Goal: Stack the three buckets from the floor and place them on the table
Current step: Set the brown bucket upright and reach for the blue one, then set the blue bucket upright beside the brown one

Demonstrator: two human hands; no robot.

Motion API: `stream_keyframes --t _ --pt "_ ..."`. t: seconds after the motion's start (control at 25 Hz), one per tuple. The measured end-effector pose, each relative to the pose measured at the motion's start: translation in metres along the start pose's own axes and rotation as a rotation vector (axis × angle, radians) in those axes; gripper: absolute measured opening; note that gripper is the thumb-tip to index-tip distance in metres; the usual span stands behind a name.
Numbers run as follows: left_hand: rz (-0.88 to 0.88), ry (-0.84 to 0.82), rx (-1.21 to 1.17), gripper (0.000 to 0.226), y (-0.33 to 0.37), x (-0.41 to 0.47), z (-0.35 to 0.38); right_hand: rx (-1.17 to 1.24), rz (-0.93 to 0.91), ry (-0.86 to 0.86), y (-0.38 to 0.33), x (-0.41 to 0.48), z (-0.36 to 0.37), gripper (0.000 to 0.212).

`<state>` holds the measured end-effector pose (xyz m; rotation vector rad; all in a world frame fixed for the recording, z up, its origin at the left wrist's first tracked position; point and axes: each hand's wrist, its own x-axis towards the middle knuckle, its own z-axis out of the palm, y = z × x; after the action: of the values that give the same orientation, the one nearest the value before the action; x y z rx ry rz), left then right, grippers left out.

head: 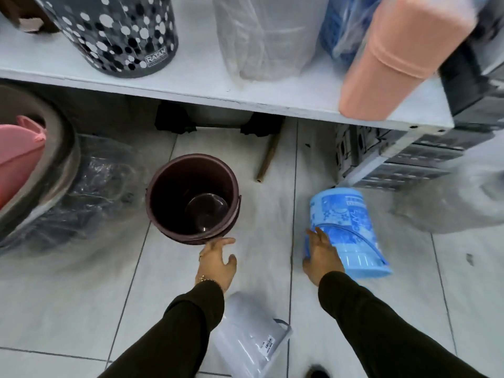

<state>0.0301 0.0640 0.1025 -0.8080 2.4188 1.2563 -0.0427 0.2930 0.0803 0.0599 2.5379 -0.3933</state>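
Observation:
A dark maroon bucket [192, 199] stands upright on the tiled floor, mouth up. My left hand [216, 259] hovers just in front of its near rim, fingers spread, holding nothing. A light blue patterned bucket [347, 227] is tilted with its rim toward me, and my right hand [321, 256] grips that rim at its left side. A white bucket [253, 336] lies on its side on the floor between my forearms. The white table [191, 75] runs across the top of the view.
On the table stand a dotted grey bin [117, 31], wrapped bins [261, 34] and a peach bin [403, 53]. A large basin [35, 170] and plastic-wrapped goods [98, 192] crowd the left floor. Stacked crates [403, 156] and a stick [267, 159] lie under the table.

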Motion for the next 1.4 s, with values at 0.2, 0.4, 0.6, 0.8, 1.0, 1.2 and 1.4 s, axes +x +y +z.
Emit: stream_keyframes --t 0.2,0.4,0.6,0.8,1.0,1.2,1.4 --pt "0.051 -0.211 0.025 0.037 0.025 -0.012 0.106 -0.112 0.194 -0.002 0.143 -0.003 -0.018 0.093" --pt "0.134 -0.418 0.104 0.06 0.047 0.008 0.236 -0.063 0.156 0.018 0.245 0.033 -0.009 0.09" --pt "0.085 -0.503 0.148 0.083 0.051 0.037 0.297 -0.241 -0.076 0.123 0.263 0.066 0.002 0.06" --pt "0.073 -0.248 0.07 0.087 0.06 0.037 0.27 -0.094 -0.077 0.301 0.258 0.059 -0.029 0.04" --pt "-0.336 -0.096 -0.131 0.089 0.09 0.042 0.239 1.003 0.442 -0.008 0.241 0.076 -0.057 0.032" --pt "-0.37 -0.216 -0.481 0.066 0.121 0.041 0.248 1.293 0.611 -0.049 0.231 0.069 -0.037 0.026" --pt "-0.113 -0.215 -0.01 0.072 0.117 0.026 0.227 0.838 0.446 0.054 0.222 0.04 -0.035 0.085"
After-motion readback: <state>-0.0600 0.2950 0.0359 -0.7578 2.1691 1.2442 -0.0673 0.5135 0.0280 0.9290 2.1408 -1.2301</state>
